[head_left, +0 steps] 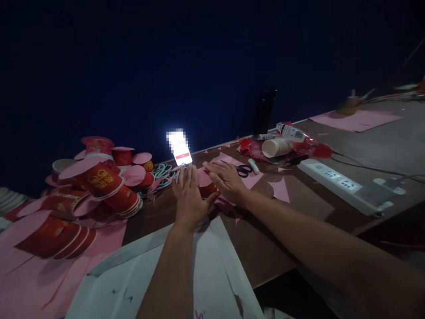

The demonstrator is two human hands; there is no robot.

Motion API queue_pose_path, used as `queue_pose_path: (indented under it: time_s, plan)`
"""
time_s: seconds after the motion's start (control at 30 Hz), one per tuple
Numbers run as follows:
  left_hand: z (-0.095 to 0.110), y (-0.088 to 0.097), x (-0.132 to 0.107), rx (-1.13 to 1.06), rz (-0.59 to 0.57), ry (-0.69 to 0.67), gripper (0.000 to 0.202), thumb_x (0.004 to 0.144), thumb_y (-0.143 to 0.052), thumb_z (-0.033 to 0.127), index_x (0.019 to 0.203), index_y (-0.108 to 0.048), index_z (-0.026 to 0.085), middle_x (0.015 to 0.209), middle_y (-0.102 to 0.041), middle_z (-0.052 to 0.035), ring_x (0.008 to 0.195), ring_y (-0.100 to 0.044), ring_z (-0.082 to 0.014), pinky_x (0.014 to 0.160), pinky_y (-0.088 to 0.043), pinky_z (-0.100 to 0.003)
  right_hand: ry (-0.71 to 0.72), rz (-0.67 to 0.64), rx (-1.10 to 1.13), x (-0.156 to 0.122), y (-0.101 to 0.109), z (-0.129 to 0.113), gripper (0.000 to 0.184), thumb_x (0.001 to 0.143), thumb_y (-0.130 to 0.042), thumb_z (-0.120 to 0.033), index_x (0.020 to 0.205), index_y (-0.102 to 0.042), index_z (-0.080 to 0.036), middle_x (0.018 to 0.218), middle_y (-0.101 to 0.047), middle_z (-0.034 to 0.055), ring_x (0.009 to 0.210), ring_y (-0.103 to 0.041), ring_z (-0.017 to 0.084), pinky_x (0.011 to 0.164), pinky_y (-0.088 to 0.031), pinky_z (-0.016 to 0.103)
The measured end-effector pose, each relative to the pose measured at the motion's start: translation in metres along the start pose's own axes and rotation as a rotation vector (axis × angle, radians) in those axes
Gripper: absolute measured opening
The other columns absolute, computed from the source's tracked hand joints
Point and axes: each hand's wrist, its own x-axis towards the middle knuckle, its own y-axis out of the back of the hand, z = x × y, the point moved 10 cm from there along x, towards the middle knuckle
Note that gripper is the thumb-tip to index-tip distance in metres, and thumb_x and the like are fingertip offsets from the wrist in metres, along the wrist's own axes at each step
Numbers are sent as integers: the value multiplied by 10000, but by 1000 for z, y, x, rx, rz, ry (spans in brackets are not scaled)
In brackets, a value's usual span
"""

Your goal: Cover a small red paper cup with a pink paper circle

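My left hand point(188, 195) and my right hand point(226, 179) meet over a red paper cup point(206, 188) capped with a pink paper disc point(203, 177), in the middle of the brown table point(299, 208). Both hands press flat on the cup and pink paper, fingers stretched forward. Black scissors point(245, 169) lie just beyond my right hand on a pink sheet point(254, 179). A white glue stick point(253, 166) lies next to the scissors.
A pile of red cups with pink covers point(99, 181) fills the left. A lit phone point(181, 149) leans at the back. White power strip point(341, 184) with cables at right, a white paper cup point(276, 147), pink sheets point(355, 119), white paper point(133, 274) near me.
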Motion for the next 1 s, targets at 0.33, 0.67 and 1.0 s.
queue_pose_path:
  time_s: [0.33, 0.67, 1.0]
  plan:
    - [6, -4, -2, 34, -23, -23, 957, 744, -616, 482, 1490, -135, 126, 1533, -240, -188, 1431, -125, -339, 1130, -73, -560, -11, -44, -101, -3, -7, -6, 440, 972, -349, -403, 1375, -465, -268, 1413, -495, 24, 1291, -441, 233, 1091, -204, 515]
    - [5, -6, -2, 32, -28, -15, 951, 737, -620, 457, 1483, -155, 93, 1520, -268, -195, 1421, -166, -342, 1125, -109, -554, 3, -34, -158, -2, -8, -8, 439, 979, -331, -400, 1368, -469, -251, 1395, -516, 47, 1268, -464, 227, 1101, -170, 507]
    - [3, -6, -2, -44, -23, 5, 928, 727, -641, 428, 1480, -189, 127, 1510, -295, -191, 1414, -189, -353, 1126, -132, -549, -10, -34, -162, -2, -10, -5, 444, 974, -337, -411, 1366, -471, -251, 1382, -530, 50, 1255, -472, 227, 1109, -173, 501]
